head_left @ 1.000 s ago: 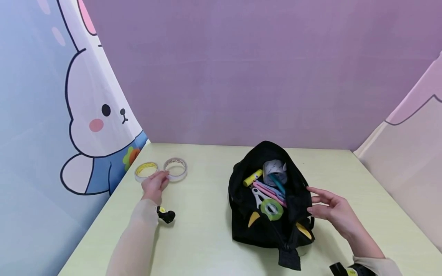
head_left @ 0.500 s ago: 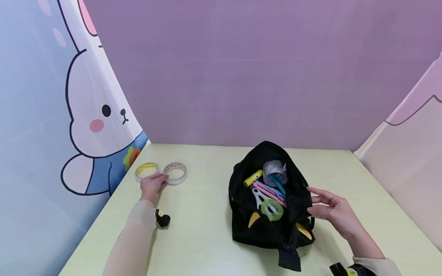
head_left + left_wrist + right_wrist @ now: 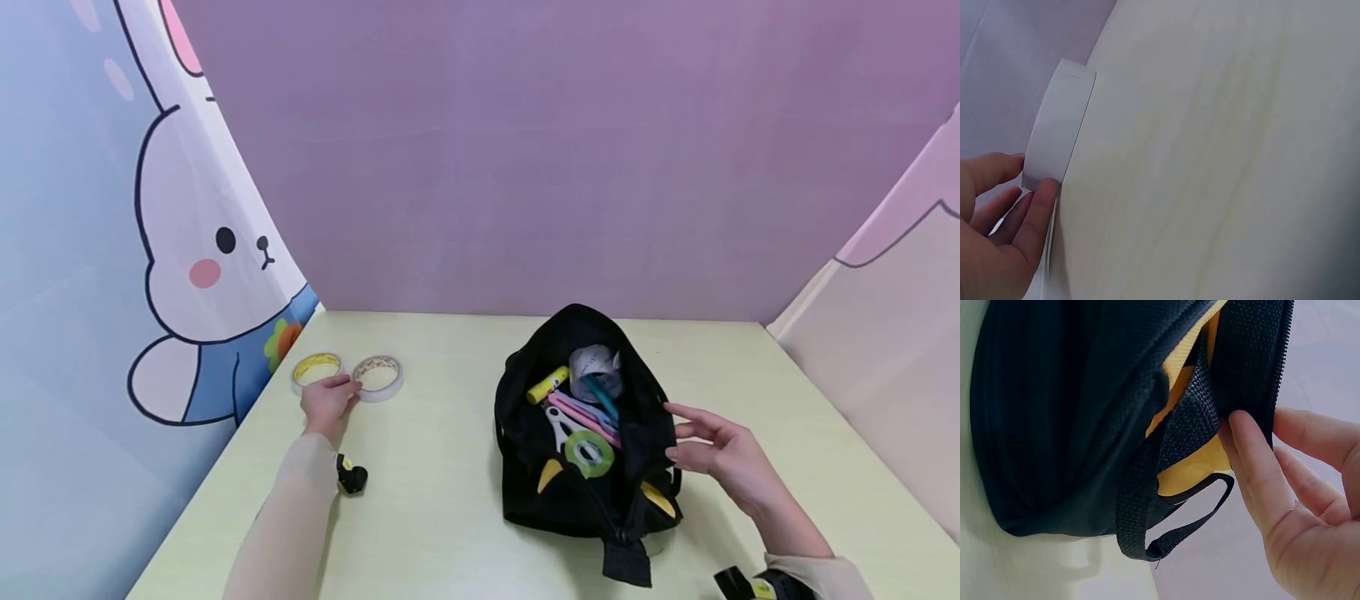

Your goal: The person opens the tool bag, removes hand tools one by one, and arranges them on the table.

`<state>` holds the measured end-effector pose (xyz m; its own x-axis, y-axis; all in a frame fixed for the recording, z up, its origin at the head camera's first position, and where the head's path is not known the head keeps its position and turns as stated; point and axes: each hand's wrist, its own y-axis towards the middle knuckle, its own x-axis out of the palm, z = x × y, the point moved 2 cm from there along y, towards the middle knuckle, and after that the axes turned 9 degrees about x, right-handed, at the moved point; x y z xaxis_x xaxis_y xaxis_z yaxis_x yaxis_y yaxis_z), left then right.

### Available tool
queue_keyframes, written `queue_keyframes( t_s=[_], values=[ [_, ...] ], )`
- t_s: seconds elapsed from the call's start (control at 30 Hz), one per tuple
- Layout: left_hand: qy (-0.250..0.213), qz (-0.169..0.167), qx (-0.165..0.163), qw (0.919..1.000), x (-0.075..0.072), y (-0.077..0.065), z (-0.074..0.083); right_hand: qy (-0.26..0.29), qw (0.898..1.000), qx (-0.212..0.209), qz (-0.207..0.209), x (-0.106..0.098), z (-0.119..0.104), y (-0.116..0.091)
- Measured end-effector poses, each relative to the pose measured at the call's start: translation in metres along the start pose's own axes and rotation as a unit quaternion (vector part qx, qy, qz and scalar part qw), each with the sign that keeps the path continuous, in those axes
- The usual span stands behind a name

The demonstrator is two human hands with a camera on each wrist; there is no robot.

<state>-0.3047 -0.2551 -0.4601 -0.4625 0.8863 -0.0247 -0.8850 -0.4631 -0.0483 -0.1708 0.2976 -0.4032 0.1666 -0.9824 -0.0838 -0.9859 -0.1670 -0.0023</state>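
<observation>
My left hand (image 3: pixel 327 405) is at the table's far left, pinching the near edge of a roll of clear tape (image 3: pixel 388 389). In the left wrist view, fingertips lie at either edge of that tape roll (image 3: pixel 1060 122). Beside it lies a second tape roll with a yellow core (image 3: pixel 318 360), partly behind the hand. My right hand (image 3: pixel 731 462) grips the right edge of an open black zip bag (image 3: pixel 517 492). In the right wrist view, its fingers (image 3: pixel 1260 459) lie on both sides of the zippered edge, near the yellow lining (image 3: pixel 1194 469).
Inside the bag are a green tape roll (image 3: pixel 604 457), a yellow tube (image 3: pixel 547 386), white-handled scissors (image 3: pixel 557 423), pink and blue stick-like items, and a grey roll (image 3: pixel 595 367). A purple backdrop (image 3: pixel 480 167) rises behind the table (image 3: pixel 435 483).
The clear tape roll has come down slightly onto the table beside the yellow-cored roll, with my left hand on it. My right hand stays on the bag's edge.
</observation>
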Motion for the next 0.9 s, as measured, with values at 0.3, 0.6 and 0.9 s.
queue_keyframes(
  t_s=[0.3, 0.6, 0.9],
  values=[
    [0.015, 0.013, 0.012, 0.9997, -0.002, -0.003, 0.009, 0.010, 1.000, -0.001, -0.008, 0.000, 0.001, 0.000],
    [-0.075, -0.007, 0.067, 0.9948, 0.023, -0.008, 0.041, 0.010, 1.000, 0.001, -0.003, 0.000, 0.000, 0.000],
    [-0.208, -0.046, 0.083, 0.9735, 0.065, -0.028, 0.094, 0.023, 1.000, -0.006, -0.014, 0.001, 0.001, -0.001]
  ],
)
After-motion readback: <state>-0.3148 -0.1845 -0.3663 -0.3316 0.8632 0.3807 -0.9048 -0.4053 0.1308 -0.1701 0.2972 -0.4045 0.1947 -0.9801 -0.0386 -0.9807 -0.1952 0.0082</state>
